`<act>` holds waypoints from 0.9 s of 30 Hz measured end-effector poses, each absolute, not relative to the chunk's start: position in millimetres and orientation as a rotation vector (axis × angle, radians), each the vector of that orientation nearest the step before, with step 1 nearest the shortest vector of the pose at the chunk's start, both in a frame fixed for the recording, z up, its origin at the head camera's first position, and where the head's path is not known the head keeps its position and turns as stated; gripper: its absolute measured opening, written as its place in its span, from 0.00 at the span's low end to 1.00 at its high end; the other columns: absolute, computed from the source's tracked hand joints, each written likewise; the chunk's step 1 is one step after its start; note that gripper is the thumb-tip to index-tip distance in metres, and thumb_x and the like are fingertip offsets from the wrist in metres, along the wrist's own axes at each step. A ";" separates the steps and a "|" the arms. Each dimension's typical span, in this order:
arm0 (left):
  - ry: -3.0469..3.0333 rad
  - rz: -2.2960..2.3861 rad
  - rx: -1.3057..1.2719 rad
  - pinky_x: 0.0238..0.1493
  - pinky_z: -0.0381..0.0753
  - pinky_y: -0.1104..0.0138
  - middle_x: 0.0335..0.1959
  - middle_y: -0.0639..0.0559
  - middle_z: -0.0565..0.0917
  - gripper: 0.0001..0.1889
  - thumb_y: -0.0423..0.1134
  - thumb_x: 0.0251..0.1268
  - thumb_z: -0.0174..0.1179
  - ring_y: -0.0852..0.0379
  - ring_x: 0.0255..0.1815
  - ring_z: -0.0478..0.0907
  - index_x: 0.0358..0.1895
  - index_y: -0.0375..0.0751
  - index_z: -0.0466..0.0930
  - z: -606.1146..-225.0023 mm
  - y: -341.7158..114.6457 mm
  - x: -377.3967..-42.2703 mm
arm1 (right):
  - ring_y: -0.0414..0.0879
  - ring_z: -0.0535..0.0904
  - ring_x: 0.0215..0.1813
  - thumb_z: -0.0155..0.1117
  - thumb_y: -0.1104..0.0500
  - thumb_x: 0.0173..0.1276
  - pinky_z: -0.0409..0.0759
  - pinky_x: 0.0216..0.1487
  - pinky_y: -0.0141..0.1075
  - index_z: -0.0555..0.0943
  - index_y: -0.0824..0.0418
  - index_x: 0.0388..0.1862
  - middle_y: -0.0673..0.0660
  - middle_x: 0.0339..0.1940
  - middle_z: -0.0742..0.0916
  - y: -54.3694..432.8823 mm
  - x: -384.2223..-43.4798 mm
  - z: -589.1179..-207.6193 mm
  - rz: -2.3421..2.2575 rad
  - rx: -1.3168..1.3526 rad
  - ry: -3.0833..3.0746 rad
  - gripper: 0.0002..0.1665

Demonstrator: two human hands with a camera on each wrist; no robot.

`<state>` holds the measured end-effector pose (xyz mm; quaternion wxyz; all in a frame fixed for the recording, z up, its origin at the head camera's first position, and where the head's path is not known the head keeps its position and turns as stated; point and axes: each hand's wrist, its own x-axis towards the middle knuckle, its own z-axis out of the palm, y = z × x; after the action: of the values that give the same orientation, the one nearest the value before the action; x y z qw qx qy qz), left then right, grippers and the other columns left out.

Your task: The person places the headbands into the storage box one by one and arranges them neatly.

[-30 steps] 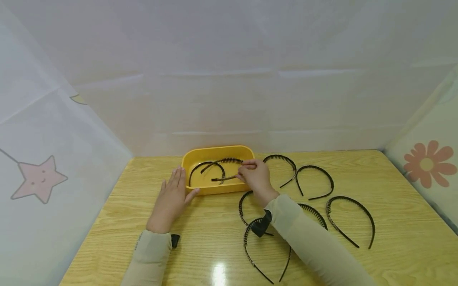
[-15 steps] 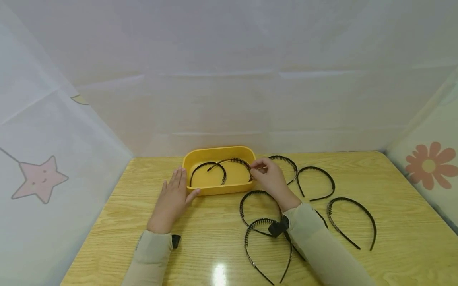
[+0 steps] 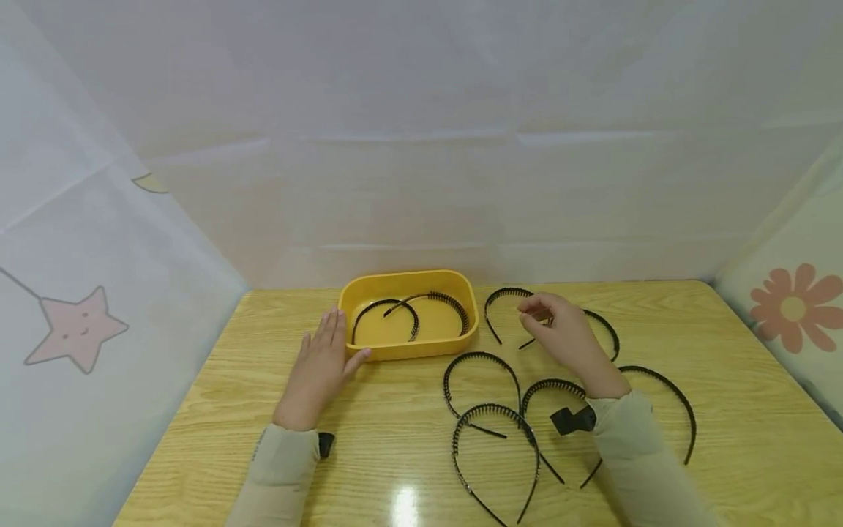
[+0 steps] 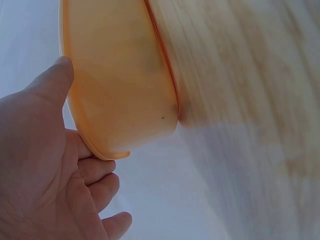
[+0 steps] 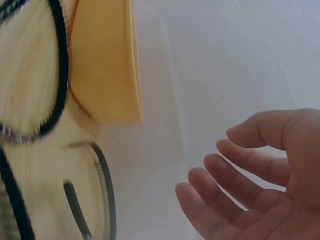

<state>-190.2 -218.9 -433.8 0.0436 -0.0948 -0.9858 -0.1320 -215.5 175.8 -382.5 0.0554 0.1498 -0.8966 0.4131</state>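
Left hand (image 3: 317, 369): fingers extended against the yellow box (image 3: 411, 351), thumb at its near rim. Right hand (image 3: 565, 333): fingers loosely bent, holding nothing, over loose headbands (image 3: 506, 291); two boxed headbands (image 3: 454, 301) overlap inside. For lifting one, we judge a light single-band pinch best, box steadied.

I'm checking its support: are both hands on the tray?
No, the left hand touches the tray, but the right hand is apart from it.

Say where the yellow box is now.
Head view: the box sits near the far edge of the table, the left hand touching its left end.
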 end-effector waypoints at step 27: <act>-2.995 -0.398 -0.285 0.76 0.46 0.36 0.81 0.31 0.47 0.45 0.61 0.79 0.47 0.35 0.82 0.44 0.79 0.25 0.45 -432.0 -217.0 -188.7 | 0.61 0.81 0.45 0.65 0.65 0.71 0.81 0.45 0.56 0.81 0.72 0.52 0.66 0.47 0.85 308.2 -209.1 -394.2 0.621 0.655 -3.028 0.13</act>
<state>-188.7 -217.0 -432.0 0.0536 -0.0938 -0.9855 -0.1308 -209.1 308.2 -394.2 -0.0091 0.2072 -0.9583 0.1965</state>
